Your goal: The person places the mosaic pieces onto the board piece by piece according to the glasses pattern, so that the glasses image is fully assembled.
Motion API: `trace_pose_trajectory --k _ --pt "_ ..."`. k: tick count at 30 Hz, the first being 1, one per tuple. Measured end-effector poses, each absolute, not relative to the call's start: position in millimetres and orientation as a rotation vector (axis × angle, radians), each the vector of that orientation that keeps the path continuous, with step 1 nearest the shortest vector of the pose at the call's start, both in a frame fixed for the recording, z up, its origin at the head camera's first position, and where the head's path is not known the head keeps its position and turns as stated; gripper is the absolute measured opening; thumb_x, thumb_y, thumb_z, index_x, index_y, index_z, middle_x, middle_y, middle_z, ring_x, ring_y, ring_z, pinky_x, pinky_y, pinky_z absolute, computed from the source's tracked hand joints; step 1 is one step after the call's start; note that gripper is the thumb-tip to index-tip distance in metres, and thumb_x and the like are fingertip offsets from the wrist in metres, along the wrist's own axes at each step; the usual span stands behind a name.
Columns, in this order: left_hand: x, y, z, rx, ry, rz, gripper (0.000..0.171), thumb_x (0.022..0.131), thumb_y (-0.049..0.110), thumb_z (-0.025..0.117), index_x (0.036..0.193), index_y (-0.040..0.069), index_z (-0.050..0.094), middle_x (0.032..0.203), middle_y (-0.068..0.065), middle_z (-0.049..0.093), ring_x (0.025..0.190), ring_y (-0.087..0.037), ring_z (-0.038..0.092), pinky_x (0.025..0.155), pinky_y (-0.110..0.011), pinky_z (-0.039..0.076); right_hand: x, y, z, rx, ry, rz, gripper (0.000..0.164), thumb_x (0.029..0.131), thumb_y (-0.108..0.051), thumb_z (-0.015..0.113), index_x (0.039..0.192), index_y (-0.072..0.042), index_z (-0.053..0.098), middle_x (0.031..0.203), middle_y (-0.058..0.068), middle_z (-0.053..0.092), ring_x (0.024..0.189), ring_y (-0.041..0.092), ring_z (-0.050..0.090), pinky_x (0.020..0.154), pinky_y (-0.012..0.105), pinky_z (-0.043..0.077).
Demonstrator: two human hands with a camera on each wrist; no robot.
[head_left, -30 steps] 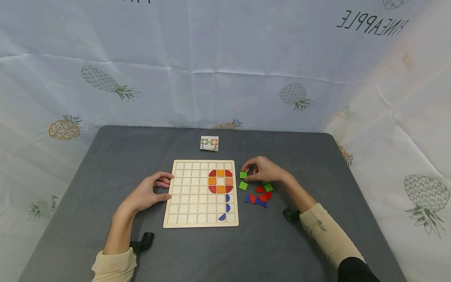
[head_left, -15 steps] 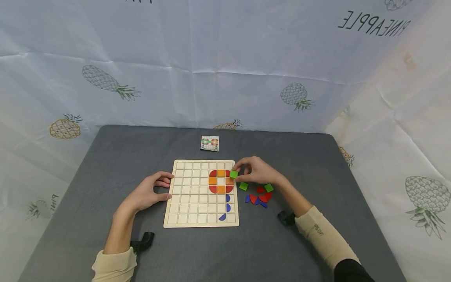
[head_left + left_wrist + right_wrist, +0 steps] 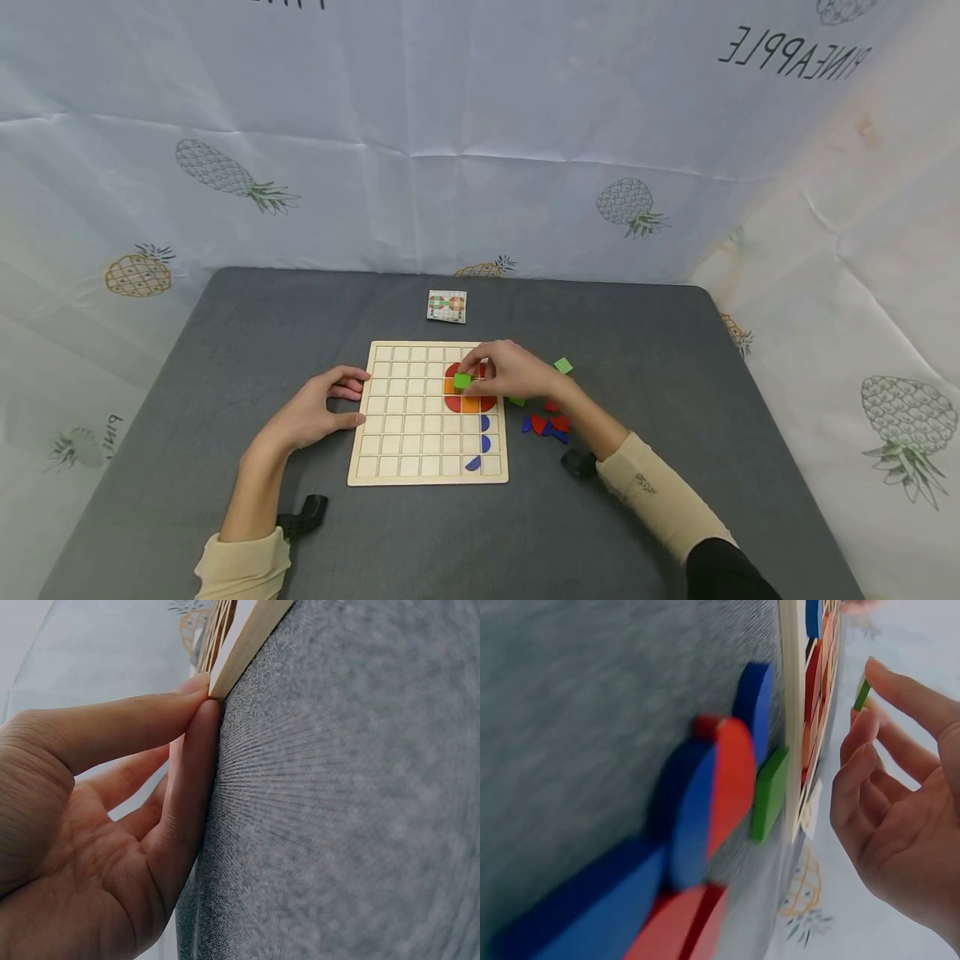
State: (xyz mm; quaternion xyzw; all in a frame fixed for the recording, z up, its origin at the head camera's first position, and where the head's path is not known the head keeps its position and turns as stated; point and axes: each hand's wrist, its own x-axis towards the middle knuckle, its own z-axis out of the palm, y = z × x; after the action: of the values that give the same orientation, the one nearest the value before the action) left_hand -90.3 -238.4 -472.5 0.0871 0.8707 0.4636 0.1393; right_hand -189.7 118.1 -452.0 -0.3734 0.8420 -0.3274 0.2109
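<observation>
Pinches a thin green square tile (image 3: 462, 381) between thumb and fingertips of the right hand (image 3: 516, 369), raised clear of a pale wooden gridded board (image 3: 405, 433). Hovers there above a ring of red round-cornered pieces and orange squares (image 3: 470, 405) at far right on the board, hiding part of it. Touches the board's left edge with the left hand (image 3: 311, 408), with thumb and fingers apart. Leaves in sight three blue half-round pieces (image 3: 485, 443) at near right on the board. Holds the right forearm (image 3: 596, 423) close to loose red and blue pieces (image 3: 538, 424) just right of the board, near more green square tiles (image 3: 563, 365). Set beyond the board's far edge on a dark grey cloth-covered table (image 3: 300, 333): a small printed card (image 3: 446, 306).
</observation>
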Motion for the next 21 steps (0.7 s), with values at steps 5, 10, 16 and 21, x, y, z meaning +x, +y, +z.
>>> trace_pose_trajectory --k 5,10,16,21 --pt "-90.2 -237.9 -473.2 0.255 2.514 1.347 0.061 0.091 0.004 0.086 0.145 -0.002 0.058 0.131 -0.020 0.065 0.119 -0.031 0.066 0.095 -0.030 0.057 -192.6 99.8 -451.7 -1.101 2.359 -0.821 0.027 0.099 -0.025 0.081 0.123 -0.013 0.080 0.118 0.004 0.079 0.077 0.005 0.059 0.071 0.021 0.050" --pt "-90.1 -238.0 -474.8 0.258 2.515 1.351 0.062 0.091 0.004 0.086 0.145 -0.001 0.058 0.131 -0.020 0.065 0.119 -0.030 0.066 0.095 -0.030 0.057 -193.6 82.7 -454.8 -1.142 2.393 -0.727 0.025 0.098 -0.023 0.082 0.120 -0.012 0.079 0.114 0.003 0.079 0.093 0.009 0.069 0.081 0.021 0.055" --pt "-90.4 -238.5 -475.2 0.259 2.521 1.347 0.062 0.091 0.004 0.086 0.145 -0.001 0.058 0.131 -0.020 0.065 0.118 -0.030 0.066 0.094 -0.030 0.057 -188.5 68.7 -453.9 -1.120 2.442 -0.658 0.026 0.096 -0.022 0.085 0.119 -0.012 0.080 0.114 0.003 0.079 0.103 0.015 0.072 0.091 0.029 0.059" --pt "-91.3 -240.1 -474.4 0.250 2.520 1.340 0.061 0.091 0.004 0.085 0.145 -0.001 0.058 0.130 -0.020 0.065 0.118 -0.031 0.066 0.094 -0.026 0.056 -186.0 64.4 -452.9 -1.103 2.455 -0.638 0.028 0.096 -0.023 0.085 0.122 -0.013 0.080 0.118 0.003 0.077 0.106 0.017 0.071 0.093 0.032 0.059"
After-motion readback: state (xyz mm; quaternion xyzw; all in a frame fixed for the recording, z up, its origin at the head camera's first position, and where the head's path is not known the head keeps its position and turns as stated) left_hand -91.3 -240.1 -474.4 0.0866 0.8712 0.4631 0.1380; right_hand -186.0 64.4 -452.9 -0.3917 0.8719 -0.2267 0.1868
